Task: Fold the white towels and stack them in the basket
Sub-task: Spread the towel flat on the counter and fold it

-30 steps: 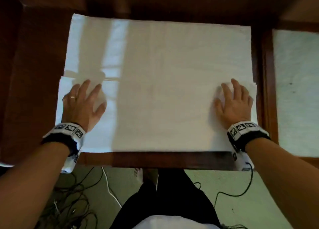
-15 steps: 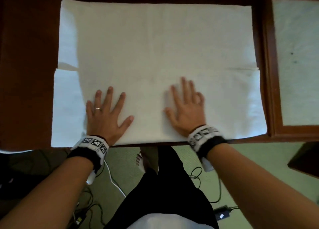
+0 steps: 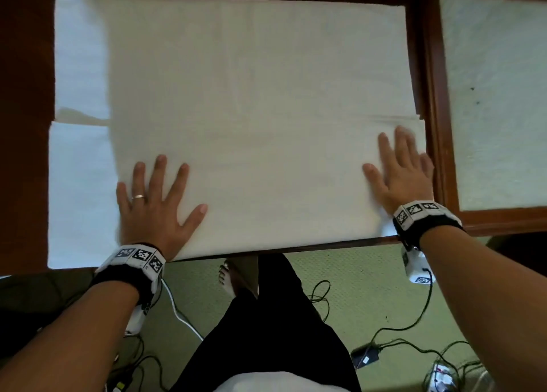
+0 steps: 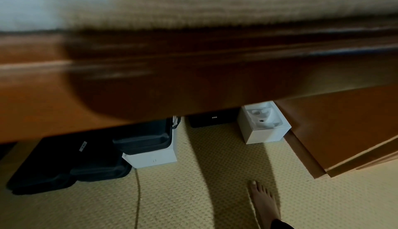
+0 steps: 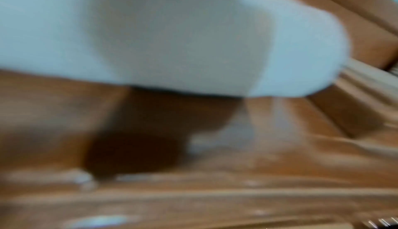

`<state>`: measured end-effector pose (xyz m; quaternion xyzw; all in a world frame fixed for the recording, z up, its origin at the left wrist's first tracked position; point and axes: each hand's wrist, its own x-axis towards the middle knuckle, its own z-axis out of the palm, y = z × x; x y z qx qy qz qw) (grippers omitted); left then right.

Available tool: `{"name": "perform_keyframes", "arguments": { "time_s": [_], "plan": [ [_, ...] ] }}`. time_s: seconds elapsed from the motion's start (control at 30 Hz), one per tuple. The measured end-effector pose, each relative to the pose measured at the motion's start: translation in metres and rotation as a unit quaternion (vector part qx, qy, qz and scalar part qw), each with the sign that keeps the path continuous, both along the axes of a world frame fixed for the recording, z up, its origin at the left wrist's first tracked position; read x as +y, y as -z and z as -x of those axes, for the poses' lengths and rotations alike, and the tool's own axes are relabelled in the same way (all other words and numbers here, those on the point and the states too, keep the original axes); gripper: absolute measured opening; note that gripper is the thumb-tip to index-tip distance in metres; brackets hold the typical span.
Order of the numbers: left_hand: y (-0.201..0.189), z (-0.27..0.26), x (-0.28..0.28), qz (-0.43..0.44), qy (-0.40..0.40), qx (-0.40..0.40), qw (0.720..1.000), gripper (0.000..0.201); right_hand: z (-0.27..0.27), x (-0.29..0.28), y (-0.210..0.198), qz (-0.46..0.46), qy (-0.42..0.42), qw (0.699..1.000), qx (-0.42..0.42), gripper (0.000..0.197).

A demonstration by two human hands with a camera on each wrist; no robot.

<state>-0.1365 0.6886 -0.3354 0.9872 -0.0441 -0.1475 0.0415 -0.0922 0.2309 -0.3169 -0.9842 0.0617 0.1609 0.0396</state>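
A white towel (image 3: pixel 260 110) lies spread on a wooden table (image 3: pixel 26 125). The left hand (image 3: pixel 154 205) and right hand (image 3: pixel 399 169) press flat on it, fingers spread, well apart.

Motion blur smears the right hand (image 3: pixel 405 172) at the head view's right, softening its fingertips. The right wrist view shows only a blurred white towel (image 5: pixel 172 36) over brown wood. In the left wrist view, the table edge (image 4: pixel 193 62) is streaked across the upper frame.
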Motion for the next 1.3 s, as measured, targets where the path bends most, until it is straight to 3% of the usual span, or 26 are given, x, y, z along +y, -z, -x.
{"name": "perform_keyframes", "arguments": {
  "time_s": [0.1, 0.17, 0.27, 0.33, 0.4, 0.63, 0.77, 0.8, 0.93, 1.03, 1.1, 1.2, 1.3],
  "plan": [
    [-0.007, -0.005, -0.007, 0.018, -0.020, 0.012, 1.000, 0.083, -0.008, 0.018, -0.005, 0.005, 0.036, 0.999, -0.038, 0.075],
    [-0.013, -0.011, -0.016, 0.036, -0.011, 0.013, 0.999, 0.082, -0.010, 0.061, -0.008, -0.020, -0.042, 0.997, -0.057, 0.073],
    [-0.018, -0.021, -0.043, 0.022, 0.105, 0.014, 0.994, 0.077, -0.001, 0.127, 0.000, -0.037, -0.155, 0.987, -0.018, 0.072],
    [-0.015, -0.027, -0.055, 0.001, 0.166, 0.027, 0.986, 0.074, 0.004, 0.148, 0.008, -0.032, -0.137, 0.990, 0.005, 0.072],
    [-0.011, -0.035, -0.045, -0.021, 0.168, 0.042, 0.985, 0.072, 0.005, 0.153, 0.013, -0.024, -0.125, 0.992, 0.007, 0.072],
    [-0.017, -0.056, 0.083, -0.076, -0.072, 0.080, 0.991, 0.072, 0.003, 0.153, 0.016, -0.021, -0.127, 0.992, 0.004, 0.072],
    [-0.030, -0.045, 0.089, -0.058, -0.196, 0.075, 0.976, 0.077, 0.002, 0.154, 0.016, -0.020, -0.116, 0.993, 0.001, 0.072],
    [-0.031, -0.037, 0.079, -0.045, -0.183, 0.057, 0.980, 0.078, 0.001, 0.155, 0.015, -0.020, -0.115, 0.993, 0.006, 0.072],
    [-0.015, 0.020, 0.033, -0.014, 0.008, 0.059, 0.998, 0.076, 0.006, 0.156, 0.004, -0.039, -0.115, 0.992, 0.024, 0.070],
    [0.000, 0.038, 0.030, -0.009, -0.011, 0.040, 0.999, 0.075, 0.040, 0.132, 0.003, -0.025, -0.142, 0.990, 0.011, 0.068],
    [0.002, 0.037, 0.032, -0.013, -0.004, 0.027, 1.000, 0.076, 0.065, 0.092, 0.005, -0.011, -0.095, 0.995, 0.019, 0.069],
    [0.003, 0.035, 0.031, 0.001, -0.006, 0.004, 1.000, 0.077, 0.082, 0.035, 0.002, -0.005, 0.082, 0.997, 0.011, 0.072],
    [0.003, 0.036, 0.029, 0.008, -0.015, -0.001, 1.000, 0.077, 0.077, 0.026, 0.000, 0.008, 0.134, 0.991, 0.000, 0.074]
  ]
}}
